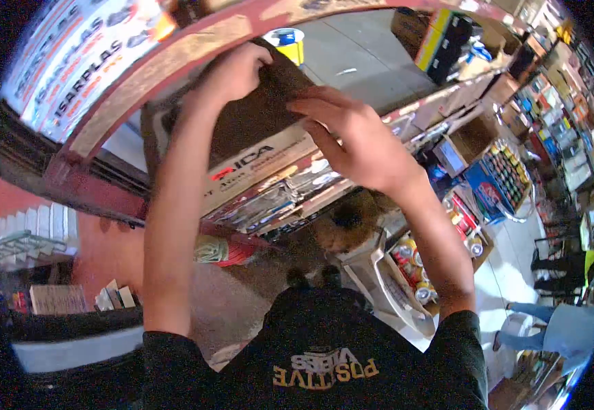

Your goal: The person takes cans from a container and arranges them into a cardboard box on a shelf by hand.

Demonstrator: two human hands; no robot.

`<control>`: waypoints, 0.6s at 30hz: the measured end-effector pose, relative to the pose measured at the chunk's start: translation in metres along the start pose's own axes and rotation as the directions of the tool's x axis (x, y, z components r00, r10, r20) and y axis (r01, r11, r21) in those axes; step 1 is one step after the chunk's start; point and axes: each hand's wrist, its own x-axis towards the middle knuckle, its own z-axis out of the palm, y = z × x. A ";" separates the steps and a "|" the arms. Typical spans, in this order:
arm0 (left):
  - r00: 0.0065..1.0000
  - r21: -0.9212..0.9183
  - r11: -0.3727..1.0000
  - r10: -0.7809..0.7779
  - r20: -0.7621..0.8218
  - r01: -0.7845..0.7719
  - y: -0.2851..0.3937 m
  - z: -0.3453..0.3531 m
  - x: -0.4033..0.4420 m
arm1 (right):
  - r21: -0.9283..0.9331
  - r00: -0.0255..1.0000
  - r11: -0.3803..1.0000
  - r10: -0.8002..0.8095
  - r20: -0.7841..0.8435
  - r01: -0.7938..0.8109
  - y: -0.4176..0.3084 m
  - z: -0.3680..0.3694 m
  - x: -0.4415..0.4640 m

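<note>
Both my arms reach forward over a brown cardboard box (254, 121), which has red and black lettering on its near side and stands on a ledge. My left hand (237, 72) is at the box's far side. Its fingers are curled closed against the dark cardboard, and the exact grip is partly hidden. At the box's right edge is my right hand (358, 140), slightly smeared by motion. Its fingers stretch toward the cardboard, with a gap between them and the thumb. A yellow and white tub (290, 46) stands just beyond the box.
Below the ledge, a shelf holds stacked flat packs (276, 205). Open cartons of cans (413, 263) and a blue crate of bottles (495, 178) sit on the floor at right. A person in light blue (570, 331) is at far right. A printed banner (85, 61) hangs upper left.
</note>
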 end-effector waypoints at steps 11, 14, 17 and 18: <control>0.985 -0.203 0.972 0.088 -0.148 -0.118 0.181 0.013 -0.103 | 0.164 0.419 0.464 0.874 -0.248 -0.871 0.008 -0.034 -0.315; 0.994 -0.453 0.886 0.111 0.004 -0.097 0.203 0.078 -0.120 | 0.091 0.369 0.414 0.876 -0.311 -0.906 0.004 -0.008 -0.424; 0.964 -0.642 0.765 0.208 0.168 -0.053 0.223 0.165 -0.140 | 0.042 0.213 0.239 0.921 -0.327 -0.970 -0.013 0.022 -0.483; 0.949 -0.706 0.707 0.198 0.245 0.034 0.234 0.193 -0.149 | 0.046 0.210 0.236 0.926 -0.314 -0.971 -0.017 0.033 -0.496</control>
